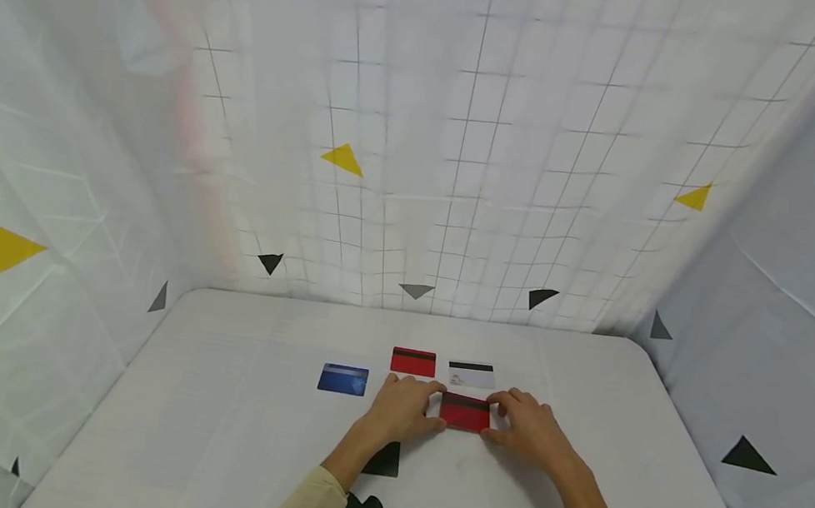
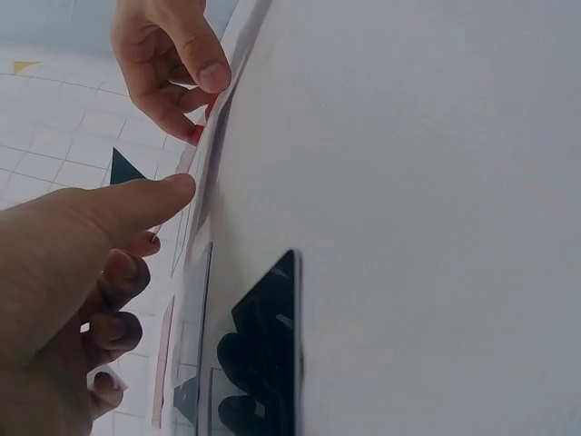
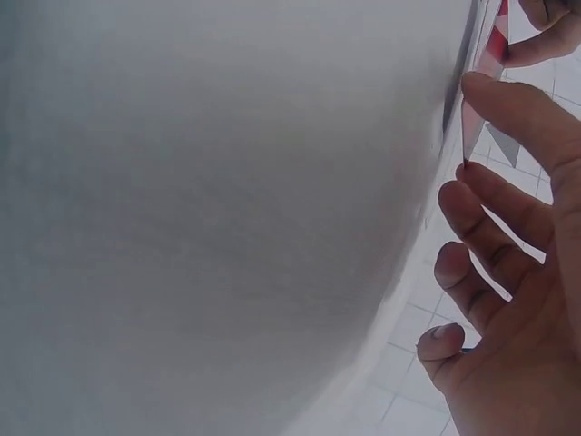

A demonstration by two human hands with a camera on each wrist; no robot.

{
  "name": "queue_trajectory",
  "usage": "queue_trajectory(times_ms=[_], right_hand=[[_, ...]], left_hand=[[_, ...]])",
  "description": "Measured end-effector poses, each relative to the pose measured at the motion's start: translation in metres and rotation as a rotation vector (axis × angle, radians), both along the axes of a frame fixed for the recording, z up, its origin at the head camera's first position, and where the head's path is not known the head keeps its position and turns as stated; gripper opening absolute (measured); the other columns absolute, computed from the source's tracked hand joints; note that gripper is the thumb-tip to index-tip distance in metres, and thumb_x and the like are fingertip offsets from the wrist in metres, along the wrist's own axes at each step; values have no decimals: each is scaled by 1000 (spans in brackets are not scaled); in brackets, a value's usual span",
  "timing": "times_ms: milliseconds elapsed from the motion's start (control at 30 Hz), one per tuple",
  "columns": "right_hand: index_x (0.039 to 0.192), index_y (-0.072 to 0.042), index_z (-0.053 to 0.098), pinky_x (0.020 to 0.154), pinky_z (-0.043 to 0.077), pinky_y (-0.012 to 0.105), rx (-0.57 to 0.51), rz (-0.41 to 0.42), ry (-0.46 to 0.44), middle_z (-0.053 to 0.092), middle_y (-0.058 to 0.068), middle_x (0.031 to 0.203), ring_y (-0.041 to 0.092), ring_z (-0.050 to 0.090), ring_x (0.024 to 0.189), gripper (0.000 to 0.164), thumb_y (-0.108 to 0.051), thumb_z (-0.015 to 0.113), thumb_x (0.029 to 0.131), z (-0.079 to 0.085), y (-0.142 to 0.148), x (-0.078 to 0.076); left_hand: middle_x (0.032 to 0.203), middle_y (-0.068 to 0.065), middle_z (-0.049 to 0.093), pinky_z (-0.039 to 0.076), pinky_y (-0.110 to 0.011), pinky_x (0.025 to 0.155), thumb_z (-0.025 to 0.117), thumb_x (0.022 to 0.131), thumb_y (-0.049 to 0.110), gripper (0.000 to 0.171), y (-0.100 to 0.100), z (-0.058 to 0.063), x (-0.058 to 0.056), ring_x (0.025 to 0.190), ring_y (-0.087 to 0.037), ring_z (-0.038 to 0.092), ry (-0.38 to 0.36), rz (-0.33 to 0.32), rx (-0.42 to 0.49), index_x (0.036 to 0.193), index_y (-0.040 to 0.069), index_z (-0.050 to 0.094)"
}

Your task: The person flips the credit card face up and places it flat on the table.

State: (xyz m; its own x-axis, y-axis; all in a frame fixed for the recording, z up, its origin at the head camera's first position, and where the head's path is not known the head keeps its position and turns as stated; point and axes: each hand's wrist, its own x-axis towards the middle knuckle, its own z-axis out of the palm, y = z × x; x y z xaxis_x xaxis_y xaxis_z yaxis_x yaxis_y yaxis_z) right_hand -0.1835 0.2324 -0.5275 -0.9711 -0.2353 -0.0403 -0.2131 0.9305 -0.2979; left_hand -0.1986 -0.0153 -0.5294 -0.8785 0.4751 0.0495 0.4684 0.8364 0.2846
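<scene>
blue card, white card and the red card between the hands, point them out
Blue card (image 1: 344,379): head view, middle of its face
White card (image 1: 472,375): head view, middle of its face
Held red card (image 1: 465,414): head view, middle of its face

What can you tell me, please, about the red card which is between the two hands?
The red card is a thin rectangle, apparently plastic, with a dark stripe near its far long edge. The left hand and right hand hold it by its short ends. The white card lies just beyond it. Whether it touches the table is unclear.
</scene>
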Motion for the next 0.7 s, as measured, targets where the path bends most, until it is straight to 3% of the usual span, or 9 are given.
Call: queue_trajectory(times_ms=[267, 700], right_hand=[[117, -20, 69, 77, 39, 40, -34, 24, 54, 58, -7, 92, 13, 52, 88, 49, -39, 86, 75, 4, 4, 3], [116, -20, 69, 81, 39, 44, -123, 55, 104, 57, -11, 92, 14, 52, 89, 46, -40, 82, 77, 6, 9, 7]], left_hand=[[69, 16, 54, 41, -39, 84, 77, 84, 51, 56, -4, -3, -2, 73, -4, 51, 0, -30, 22, 133, 28, 64], [67, 15, 51, 36, -36, 80, 79, 83, 51, 56, -10, -2, -1, 69, -2, 48, -71, -92, 64, 130, 24, 67]])
